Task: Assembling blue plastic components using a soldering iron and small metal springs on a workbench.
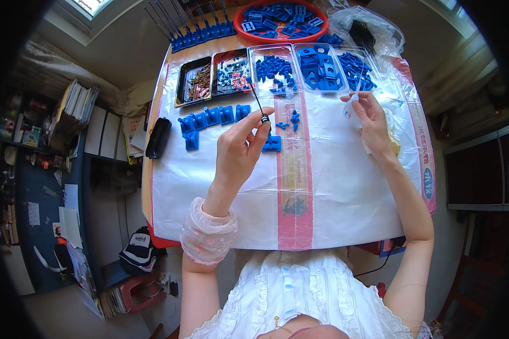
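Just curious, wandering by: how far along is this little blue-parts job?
Done: a row of blue pieces lined up on the white sheet. In hand: the left hand holds a thin black rod. Left: clear trays and red bowl remain full.

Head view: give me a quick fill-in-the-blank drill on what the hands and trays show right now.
1. The left hand pinches a thin black ____ between its fingertips.
2. The round bowl at the table's far edge is ____ in colour.
3. The row of small plastic blocks beside the left hand is ____.
4. The right hand is raised near the ____ trays.

Missing words: rod; red; blue; clear
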`<action>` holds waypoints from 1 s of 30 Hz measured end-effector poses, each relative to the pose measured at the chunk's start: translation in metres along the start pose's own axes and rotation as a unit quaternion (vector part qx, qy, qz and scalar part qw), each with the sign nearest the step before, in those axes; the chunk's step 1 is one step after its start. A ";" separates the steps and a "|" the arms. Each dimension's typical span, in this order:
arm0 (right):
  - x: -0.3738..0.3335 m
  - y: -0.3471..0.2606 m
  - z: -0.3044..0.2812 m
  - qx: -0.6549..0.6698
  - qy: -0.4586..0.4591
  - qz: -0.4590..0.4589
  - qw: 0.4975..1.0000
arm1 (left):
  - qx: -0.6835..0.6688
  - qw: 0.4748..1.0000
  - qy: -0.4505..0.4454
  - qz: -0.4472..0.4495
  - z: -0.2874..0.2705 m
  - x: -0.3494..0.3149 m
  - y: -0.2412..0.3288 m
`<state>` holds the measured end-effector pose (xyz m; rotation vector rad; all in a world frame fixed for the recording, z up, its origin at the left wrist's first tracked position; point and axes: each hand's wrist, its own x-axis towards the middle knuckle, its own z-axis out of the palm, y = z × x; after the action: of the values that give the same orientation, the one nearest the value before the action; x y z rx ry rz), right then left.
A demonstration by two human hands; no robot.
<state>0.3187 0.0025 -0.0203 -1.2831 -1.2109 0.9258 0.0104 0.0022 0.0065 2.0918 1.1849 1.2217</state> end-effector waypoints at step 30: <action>-0.006 0.012 0.003 -0.207 -0.043 -0.087 0.973 | -0.010 1.000 0.003 0.001 0.000 0.000 0.003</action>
<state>0.3167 -0.0014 -0.0330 -1.4417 -1.6170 0.6236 0.0119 0.0007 0.0093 2.0777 1.1693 1.2369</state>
